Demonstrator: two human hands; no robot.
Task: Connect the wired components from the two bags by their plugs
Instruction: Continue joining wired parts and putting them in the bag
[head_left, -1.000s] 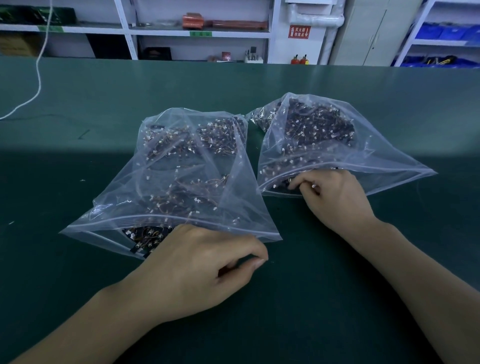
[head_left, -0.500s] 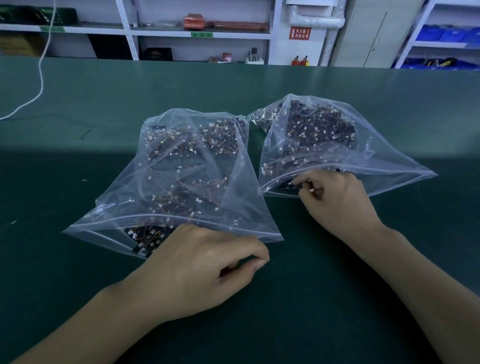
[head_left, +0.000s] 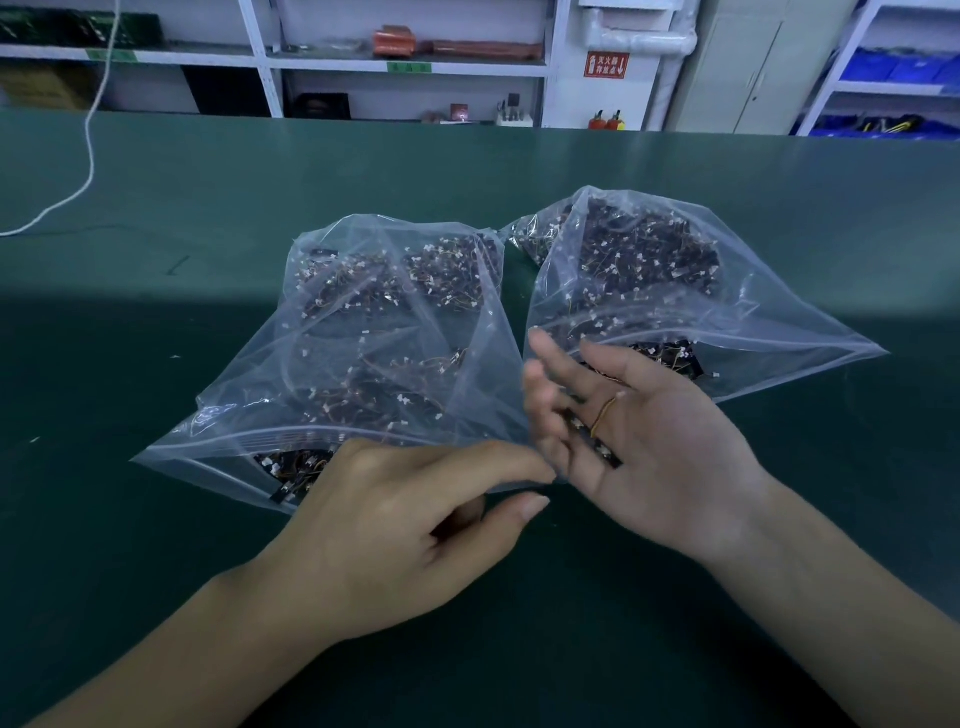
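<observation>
Mid-table, your two clear bags, left bag and right bag, lie side by side, thin and slippery. Your right hand lies palm-up, fingers spread, cradling one component: light, with frail wire, so take it by the strip. Your left hand curls loosely at its bag's mouth, apparently holding nothing.

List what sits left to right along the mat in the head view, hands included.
White cord → left bag → left hand → right hand, a black wired component lying on its palm → right bag.
</observation>
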